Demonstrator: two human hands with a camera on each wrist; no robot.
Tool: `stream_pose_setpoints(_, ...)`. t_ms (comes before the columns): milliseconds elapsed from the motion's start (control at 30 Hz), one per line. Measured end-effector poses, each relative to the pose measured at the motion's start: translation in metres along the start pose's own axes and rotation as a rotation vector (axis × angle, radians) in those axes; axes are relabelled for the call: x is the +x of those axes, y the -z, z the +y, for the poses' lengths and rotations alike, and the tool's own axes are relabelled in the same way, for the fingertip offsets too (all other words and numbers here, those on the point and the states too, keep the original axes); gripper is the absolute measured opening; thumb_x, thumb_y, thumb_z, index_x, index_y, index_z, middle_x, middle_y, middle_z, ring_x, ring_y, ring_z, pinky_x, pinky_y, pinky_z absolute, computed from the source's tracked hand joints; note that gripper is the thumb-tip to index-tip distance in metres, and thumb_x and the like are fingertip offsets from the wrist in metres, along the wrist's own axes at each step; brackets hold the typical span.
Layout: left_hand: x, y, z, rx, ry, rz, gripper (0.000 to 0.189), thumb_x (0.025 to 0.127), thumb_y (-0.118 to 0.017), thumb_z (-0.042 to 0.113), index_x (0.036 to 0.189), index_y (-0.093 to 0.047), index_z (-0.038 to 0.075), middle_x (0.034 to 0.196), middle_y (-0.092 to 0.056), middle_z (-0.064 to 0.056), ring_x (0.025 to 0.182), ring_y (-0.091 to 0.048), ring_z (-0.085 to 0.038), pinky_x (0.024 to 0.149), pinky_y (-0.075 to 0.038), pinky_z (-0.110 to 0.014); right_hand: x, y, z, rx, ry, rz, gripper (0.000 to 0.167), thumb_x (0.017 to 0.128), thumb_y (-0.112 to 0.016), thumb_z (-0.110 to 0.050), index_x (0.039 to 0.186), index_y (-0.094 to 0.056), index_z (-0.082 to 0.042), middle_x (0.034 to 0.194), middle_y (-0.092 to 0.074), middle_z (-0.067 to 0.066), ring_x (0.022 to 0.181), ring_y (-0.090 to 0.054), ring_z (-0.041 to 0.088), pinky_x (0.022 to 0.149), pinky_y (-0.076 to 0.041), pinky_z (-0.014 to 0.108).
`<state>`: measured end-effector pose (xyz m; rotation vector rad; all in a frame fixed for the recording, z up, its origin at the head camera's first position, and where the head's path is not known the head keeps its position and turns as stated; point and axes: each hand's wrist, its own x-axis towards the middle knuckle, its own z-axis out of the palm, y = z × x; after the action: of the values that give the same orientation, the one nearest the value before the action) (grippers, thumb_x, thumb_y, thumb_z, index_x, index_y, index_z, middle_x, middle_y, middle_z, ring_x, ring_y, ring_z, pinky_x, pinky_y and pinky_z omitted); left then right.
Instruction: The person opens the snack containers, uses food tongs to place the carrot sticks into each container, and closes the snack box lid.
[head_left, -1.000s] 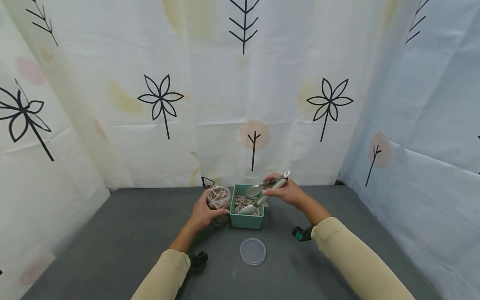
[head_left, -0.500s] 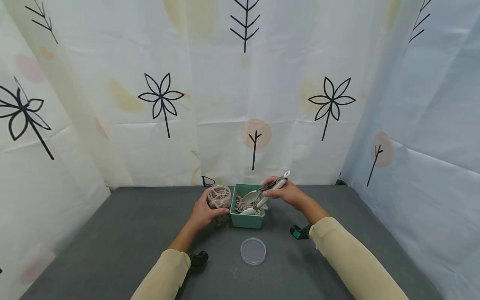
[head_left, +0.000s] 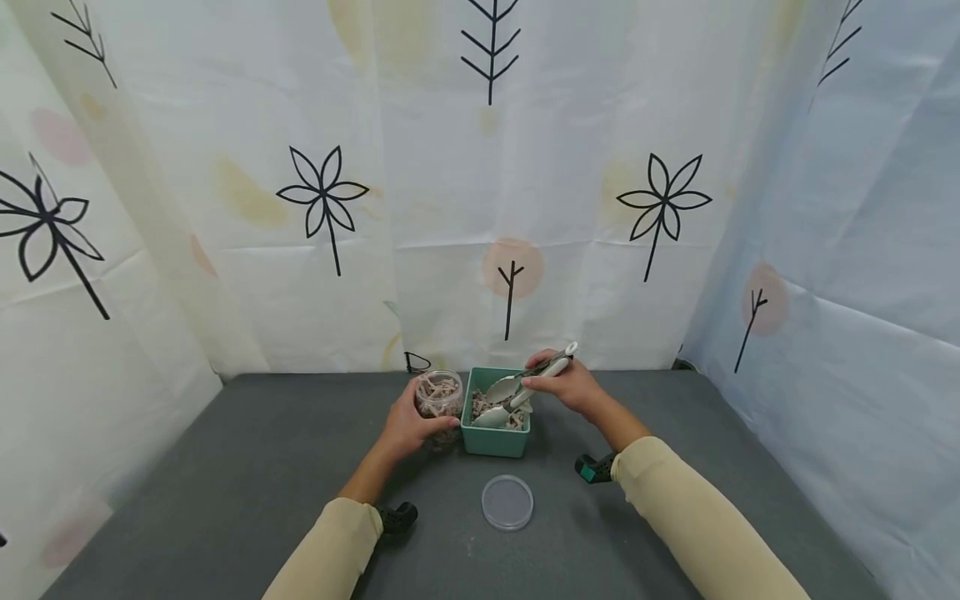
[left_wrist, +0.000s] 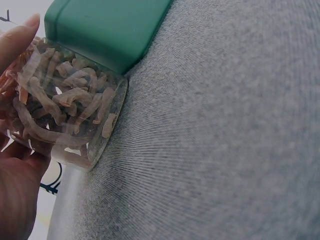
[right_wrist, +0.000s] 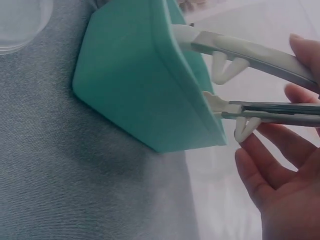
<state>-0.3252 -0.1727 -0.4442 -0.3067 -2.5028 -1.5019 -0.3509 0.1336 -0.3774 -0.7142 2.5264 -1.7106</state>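
Note:
A clear plastic jar full of brownish, curled strips stands upright on the table; my left hand grips it, thumb along the near side. In the left wrist view the strips show through the jar's wall. Right beside it is a green rectangular bin holding more of these strips. My right hand holds white-and-grey tongs from above the bin's right side. Their two heads are spread apart inside the bin. In the right wrist view the tong arms cross the bin's rim.
A round clear lid lies on the dark grey table in front of the bin. Behind the table hangs a white curtain with leaf and flower drawings, and more curtain closes off both sides.
The tongs have shifted slightly within the bin, their heads first dipping towards the strips, and the right forearm has moved a little left. The left hand and jar stay put.

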Motion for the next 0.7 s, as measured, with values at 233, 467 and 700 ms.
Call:
stream_pose_setpoints(233, 0.001, -0.001, 0.0, 0.001, 0.005, 0.003, 0.093, 0.073, -0.087, 0.029, 0.148, -0.035, 0.012, 0.126, -0.054, -0.017, 0.111, -0.055, -0.031, 0.087, -0.046, -0.049, -0.005, -0.007, 0.003, -0.011, 0.028, 0.122, 0.031, 0.087, -0.076, -0.015, 0.11, -0.065, 0.002, 0.108, -0.064, 0.017, 0.088, -0.06, 0.021, 0.077, -0.048, 0.039)
stream_pose_setpoints(467, 0.0, -0.001, 0.0, -0.007, 0.008, 0.0, 0.093, 0.073, -0.088, 0.029, 0.148, -0.035, 0.013, 0.125, -0.054, -0.016, 0.11, -0.055, -0.031, 0.086, -0.047, -0.048, -0.004, -0.014, 0.008, -0.03, 0.029, 0.186, 0.027, 0.086, -0.076, -0.016, 0.106, -0.067, -0.001, 0.103, -0.066, 0.012, 0.087, -0.061, 0.021, 0.075, -0.049, 0.037)
stream_pose_setpoints(700, 0.001, -0.001, 0.001, -0.002, 0.007, -0.002, 0.093, 0.074, -0.087, 0.03, 0.148, -0.034, 0.012, 0.126, -0.054, -0.017, 0.111, -0.055, -0.031, 0.087, -0.047, -0.048, -0.003, -0.019, 0.005, -0.043, 0.016, 0.24, 0.02, 0.086, -0.077, -0.015, 0.099, -0.069, -0.004, 0.096, -0.066, 0.009, 0.08, -0.059, 0.02, 0.071, -0.047, 0.035)
